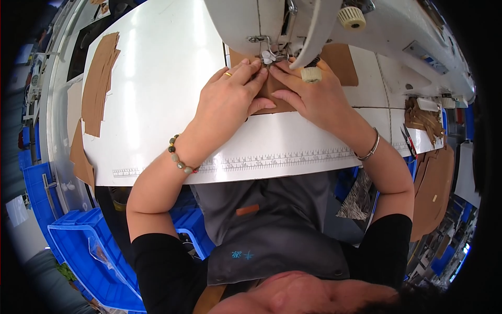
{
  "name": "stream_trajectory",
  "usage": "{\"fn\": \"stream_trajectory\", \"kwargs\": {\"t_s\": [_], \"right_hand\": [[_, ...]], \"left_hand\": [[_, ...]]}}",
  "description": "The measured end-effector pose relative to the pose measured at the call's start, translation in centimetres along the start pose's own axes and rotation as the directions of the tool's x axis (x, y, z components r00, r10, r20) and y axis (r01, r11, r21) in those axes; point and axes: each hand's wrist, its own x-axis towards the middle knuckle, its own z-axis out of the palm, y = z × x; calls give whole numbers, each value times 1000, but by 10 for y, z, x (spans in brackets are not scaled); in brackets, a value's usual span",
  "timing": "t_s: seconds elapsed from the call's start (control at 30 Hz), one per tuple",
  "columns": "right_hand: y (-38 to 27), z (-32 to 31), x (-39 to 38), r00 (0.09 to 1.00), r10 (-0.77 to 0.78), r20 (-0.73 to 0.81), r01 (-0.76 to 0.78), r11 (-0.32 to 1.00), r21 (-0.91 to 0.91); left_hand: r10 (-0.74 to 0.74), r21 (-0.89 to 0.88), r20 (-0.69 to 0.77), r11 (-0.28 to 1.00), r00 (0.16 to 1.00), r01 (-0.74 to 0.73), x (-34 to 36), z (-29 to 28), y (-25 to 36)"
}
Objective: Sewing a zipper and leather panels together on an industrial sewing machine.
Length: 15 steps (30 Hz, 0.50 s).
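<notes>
And here, a brown piece is steadied beneath the sewing machine, pressed by the left hand and the right hand just in front of the machine's foot, fingers loosely bent, thumbs spread, no pinch visible; light, even pressure is best applied, with fingertips placed well clear of the machine's stitching point

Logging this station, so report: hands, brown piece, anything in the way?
Left hand and right hand both on brown piece. Brown piece on white table, by presser foot. Knob partly hides right hand.
</notes>
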Motion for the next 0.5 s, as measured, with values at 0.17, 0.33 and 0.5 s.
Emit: {"fn": "stream_trajectory", "kwargs": {"t_s": [0.17, 0.33, 0.5], "right_hand": [[1, 1, -2, 1000, -6, -8, 6, 1000, 7], [0, 0, -1, 1000, 7, 10, -7, 1000, 17], [3, -9, 1, 995, 64, 76, -71, 992, 99]], "left_hand": [[1, 7, -7, 1000, 1000, -1, -1, 0, 0], [-2, 21, -2, 1000, 1000, 2, 0, -1, 0], [15, 52, -36, 999, 999, -14, 0, -1, -2]]}}
